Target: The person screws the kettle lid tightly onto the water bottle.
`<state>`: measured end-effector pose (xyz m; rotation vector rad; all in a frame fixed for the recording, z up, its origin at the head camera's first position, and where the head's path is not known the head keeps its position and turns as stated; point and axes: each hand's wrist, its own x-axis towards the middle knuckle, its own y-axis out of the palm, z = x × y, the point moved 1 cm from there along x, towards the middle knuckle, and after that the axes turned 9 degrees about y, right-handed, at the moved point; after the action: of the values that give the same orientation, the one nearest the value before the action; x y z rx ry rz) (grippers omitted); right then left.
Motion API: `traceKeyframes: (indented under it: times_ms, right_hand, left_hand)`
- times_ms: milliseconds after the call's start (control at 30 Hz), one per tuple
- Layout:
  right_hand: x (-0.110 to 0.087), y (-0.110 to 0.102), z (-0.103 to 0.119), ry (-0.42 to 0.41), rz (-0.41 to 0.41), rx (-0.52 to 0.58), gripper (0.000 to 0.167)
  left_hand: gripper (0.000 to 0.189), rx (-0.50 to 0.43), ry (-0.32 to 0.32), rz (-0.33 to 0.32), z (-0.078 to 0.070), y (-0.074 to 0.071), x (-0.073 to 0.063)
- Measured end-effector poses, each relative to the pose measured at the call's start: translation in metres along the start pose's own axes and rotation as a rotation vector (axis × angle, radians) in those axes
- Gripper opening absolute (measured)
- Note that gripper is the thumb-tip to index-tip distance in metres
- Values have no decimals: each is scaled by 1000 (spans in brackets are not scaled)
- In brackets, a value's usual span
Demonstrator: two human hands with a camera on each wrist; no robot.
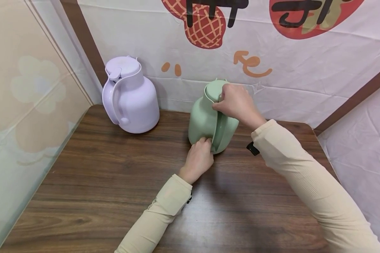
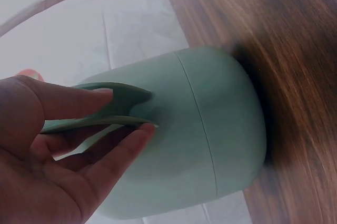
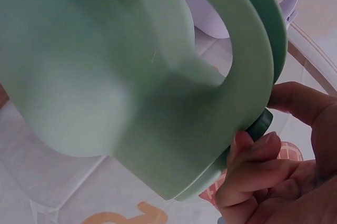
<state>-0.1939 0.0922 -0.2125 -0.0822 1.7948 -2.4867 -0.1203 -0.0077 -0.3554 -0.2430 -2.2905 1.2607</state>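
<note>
A pale green thermos jug (image 1: 202, 119) stands near the back of the table with its handle (image 1: 220, 131) facing me. Low on that handle, my left hand (image 1: 198, 156) pinches its bottom end. The left wrist view shows the thumb (image 2: 79, 100) on one side of the handle and the other fingers along the opposite side. Up at the lid (image 1: 216, 90), my right hand (image 1: 237, 103) grips the top of the handle. In the right wrist view its curled fingers (image 3: 253, 168) are right at a dark green lever (image 3: 260, 125) by the lid.
A lilac thermos jug (image 1: 139, 102) stands at the back left of the wooden table (image 1: 114, 182), its handle turned left and toward me. Behind the table hangs a white printed cloth (image 1: 177, 38), with more cloth (image 1: 28, 88) along the left side.
</note>
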Motion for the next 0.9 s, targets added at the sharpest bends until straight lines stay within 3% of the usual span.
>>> traceKeyframes:
  times_ms: [167,300,533,733,900]
  right_hand:
    - [-2,1,-3,-17,-15,17,22]
    - [-5,2,-6,-47,-16,40,22]
    - [-11,2,-13,-91,-35,92,20]
    - [-16,4,-21,-128,-60,161,13]
    - [-21,9,-32,-179,-84,243,17]
  left_hand:
    - [18,-31,-54,40,-1,1,1]
    - [24,-43,-74,32,-2,2,0]
    - [34,-54,-108,-25,-6,5,0]
    - [32,-11,-110,-80,-7,7,1]
    - [28,13,-96,-126,-7,10,1]
